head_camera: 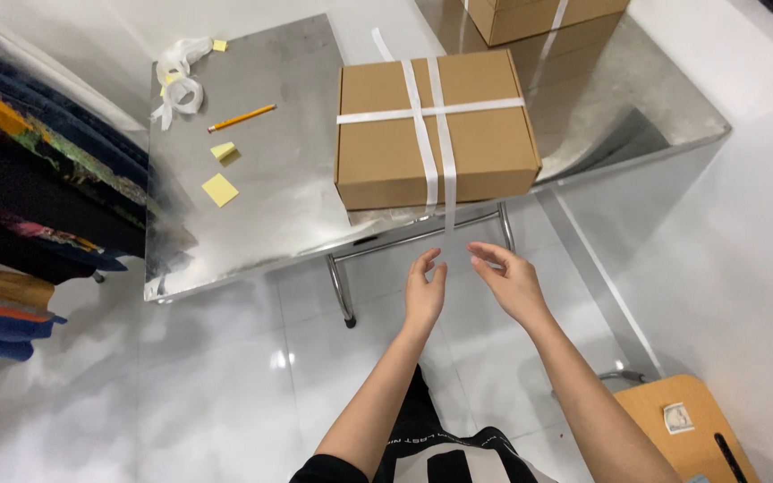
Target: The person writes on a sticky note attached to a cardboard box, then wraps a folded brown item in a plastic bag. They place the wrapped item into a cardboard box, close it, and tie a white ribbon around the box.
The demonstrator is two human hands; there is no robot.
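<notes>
Leftmost, folded dark garments overhang a brushed steel bench carrying loose white tape, a pencil and yellow sticky notes. Matte brown, square-edged, the cardboard box sits at the bench's near edge, crossed by flat white strapping whose end dangles. Below it, the left hand and right hand hover, each grip loosely spread, holding nothing.

Just beyond my hands I see a flat, square brown cardboard box at the near edge of the tabletop, crossed by white strapping bands. Farther off, past it and slightly right, sits a second brown carton with a white band. Down by my right elbow lies a small pale label.
</notes>
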